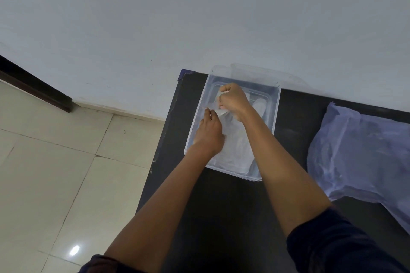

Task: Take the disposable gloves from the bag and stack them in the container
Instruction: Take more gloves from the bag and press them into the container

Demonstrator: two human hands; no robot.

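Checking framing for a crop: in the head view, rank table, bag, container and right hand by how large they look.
1. black table
2. plastic bag and clear container: alike; bag is cut off by the frame
3. right hand

Clear, smooth, faintly glossy rectangular plastic container point(276, 104) at the back left corner of the matt black table point(221, 217). Thin, translucent, crinkled plastic-film gloves point(235, 150) inside, filmy and softly shiny. Wrinkled, pale bluish, translucent plastic bag point(359, 153) by the table's right edge, creased with dull highlights. Chipped, rough left table edge. Glossy, smooth cream floor tiles point(55, 162), reflecting a light. Matt, flat painted grey-white wall point(199, 17). Dark blue cloth sleeves point(332, 244), matt.
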